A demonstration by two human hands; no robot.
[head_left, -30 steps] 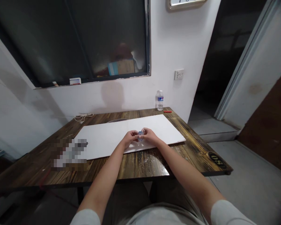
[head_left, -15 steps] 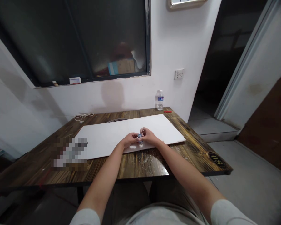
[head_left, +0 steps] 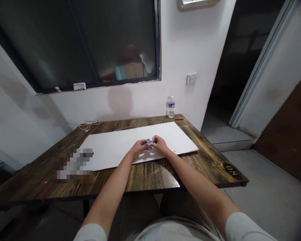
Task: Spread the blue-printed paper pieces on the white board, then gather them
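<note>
Blue-white item [head_left: 148,143] pinched between left hand [head_left: 138,148] and right hand [head_left: 160,144], both closed on it, just over board [head_left: 110,150] on worktop [head_left: 150,177]; thin fingertip grip may slip, dropping it.

A water bottle [head_left: 170,106] stands on the tabletop [head_left: 150,177]; just right of it lies perhaps a red pen [head_left: 179,118].

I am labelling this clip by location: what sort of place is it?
Likely a small eatery or workroom: wooden table with a number tag, wall socket, open doorway, concrete floor.
</note>
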